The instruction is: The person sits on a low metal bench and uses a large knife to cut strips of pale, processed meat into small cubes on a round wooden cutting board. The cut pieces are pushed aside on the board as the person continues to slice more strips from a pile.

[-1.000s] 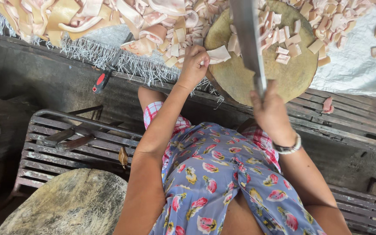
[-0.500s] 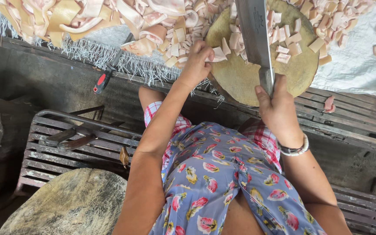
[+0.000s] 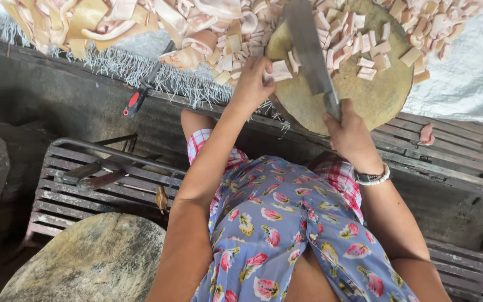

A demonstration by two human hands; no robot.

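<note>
A round wooden chopping block point(image 3: 375, 98) lies ahead of me, strewn with small pale cut pieces point(image 3: 359, 47). My right hand point(image 3: 350, 134) grips the handle of a broad cleaver point(image 3: 308, 50) whose blade stands edge-down over the block. My left hand point(image 3: 255, 81) rests at the block's left rim, fingers pressing a pale strip of pork skin point(image 3: 279, 71) beside the blade. A bead bracelet sits on my right wrist.
A heap of long pale skin strips point(image 3: 118, 22) lies on a white fringed sack point(image 3: 141, 61) at the top left. A red-handled tool point(image 3: 135, 100) rests on the edge. A slatted metal rack point(image 3: 85, 184) and a second round block point(image 3: 90, 263) sit at the lower left.
The cleaver and my right hand have shifted slightly left and nearer across the block. My left hand stays on the strip at the block's edge.
</note>
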